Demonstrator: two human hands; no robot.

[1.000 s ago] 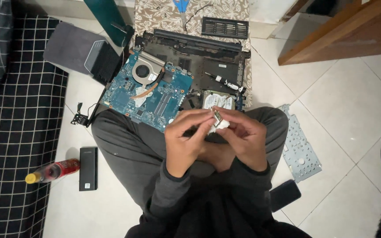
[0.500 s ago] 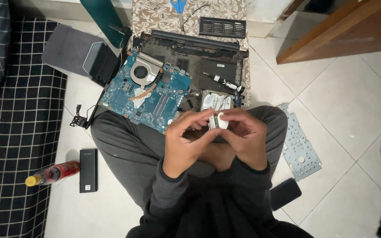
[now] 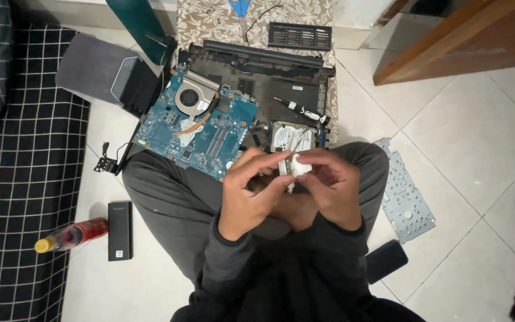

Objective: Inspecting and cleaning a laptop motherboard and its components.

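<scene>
Both hands are raised together over the lap of a person seated cross-legged on a tiled floor [image 3: 472, 137]. A small flat green component [image 3: 285, 169] is pinched in the fingertips of the left hand [image 3: 251, 194], while a wad of white material [image 3: 301, 165] is gripped by the right hand [image 3: 329, 191] and pressed against that component. Just beyond the knuckles, an opened laptop base [image 3: 257, 89] is laid out, with a blue circuit board [image 3: 195, 128] tilted against its left side and a round cooling fan [image 3: 189, 96] seated on the board. A silver hard drive [image 3: 292, 136] is partly hidden behind the raised fingers. A black vent grille [image 3: 300, 36] is placed on patterned cloth [image 3: 210, 21] farther back. To the right of the knee a perforated metal plate [image 3: 403, 194] is laid on the tiles, and a dark phone [image 3: 386, 260] is placed near the hip. On the left, a black rectangular device [image 3: 120, 230] and a red bottle with a yellow cap [image 3: 73, 234] are set beside a black checked mat [image 3: 25, 179].
</scene>
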